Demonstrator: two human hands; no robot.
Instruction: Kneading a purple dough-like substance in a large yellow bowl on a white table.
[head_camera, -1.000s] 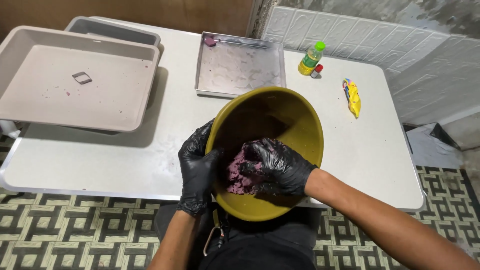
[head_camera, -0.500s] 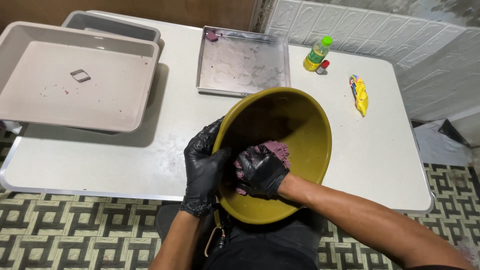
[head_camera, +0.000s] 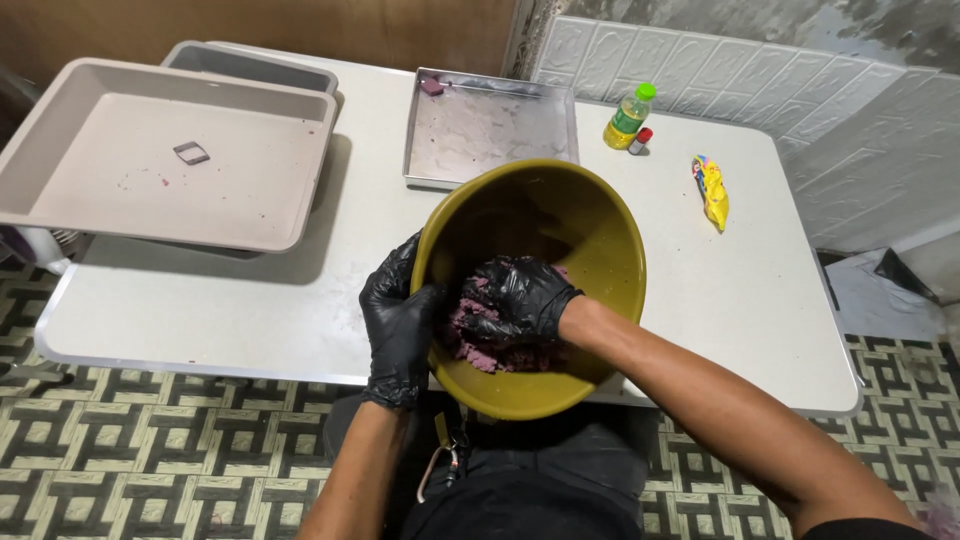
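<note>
A white table (head_camera: 250, 300) stands on a patterned floor. Your left hand (head_camera: 398, 315) wraps its fingers around the yellow bowl's (head_camera: 600, 240) rim to tip it. Your right hand (head_camera: 515, 298), fingers probably curled, presses purple dough (head_camera: 480, 345) inside.

- Looks like a home or small-scale food prep spot, not a commercial kitchen.
- White folding table (head_camera: 250, 300) on patterned tile floor (head_camera: 180, 450); wall (head_camera: 800, 90) is embossed white panelling with bare stained plaster above.
- Gear is baking stuff: metal pan (head_camera: 490, 125), plastic trays (head_camera: 170, 170), mixing bowl (head_camera: 600, 230) of purple dough (head_camera: 480, 345).
- Black gloves on both hands suggest food handling.
</note>
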